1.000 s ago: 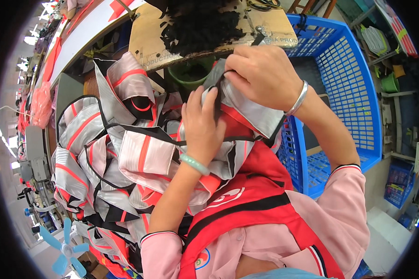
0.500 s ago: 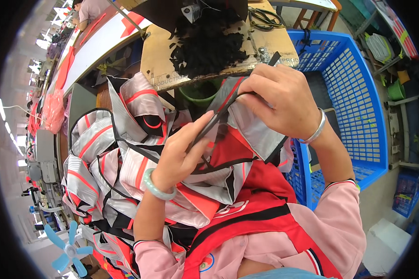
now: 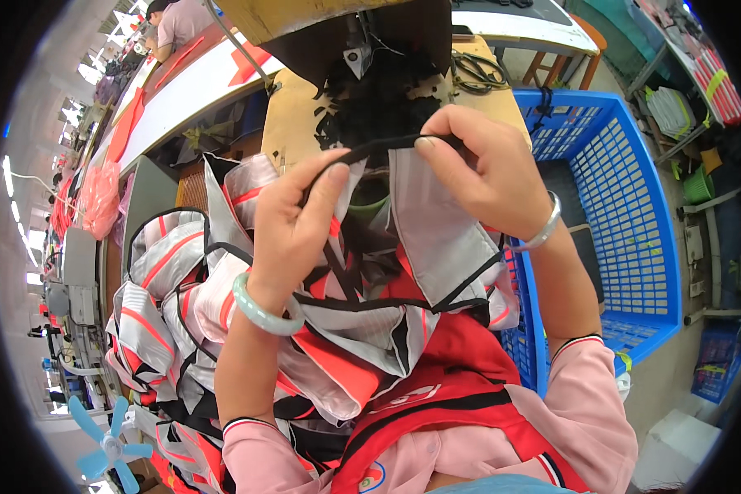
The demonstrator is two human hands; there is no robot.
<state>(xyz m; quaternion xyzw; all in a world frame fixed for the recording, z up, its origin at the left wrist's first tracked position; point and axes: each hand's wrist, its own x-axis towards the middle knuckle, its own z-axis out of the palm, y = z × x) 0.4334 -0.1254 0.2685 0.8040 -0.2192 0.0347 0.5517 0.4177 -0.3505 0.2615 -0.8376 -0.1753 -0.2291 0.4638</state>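
Note:
Stretched between both hands is a black-bound edge [image 3: 383, 146] of a light grey fabric piece [image 3: 432, 235]. My left hand [image 3: 292, 218] pinches the binding between thumb and fingers on the left. On the right, my right hand [image 3: 490, 169] grips the same strip, thumb on the near side. The grey panel hangs down below the right hand, its lower rim also bound in black. Under and left of my hands lies a large heap of grey fabric pieces [image 3: 169, 255] with red stripes and black binding, reaching over my lap.
Ahead stands a worktable [image 3: 292, 123] strewn with black scraps [image 3: 387, 90] beneath a machine head [image 3: 356, 59]. A coil of black cable [image 3: 477, 72] lies on its right. At my right is a blue plastic basket [image 3: 626, 206]. A green bin [image 3: 366, 207] shows below the table. Another person [image 3: 177, 29] sits far left.
My hands have moved apart, the left going leftward and up, pulling the bound edge from a slant to nearly level. The grey panel has turned to hang flat below. The view has shifted slightly.

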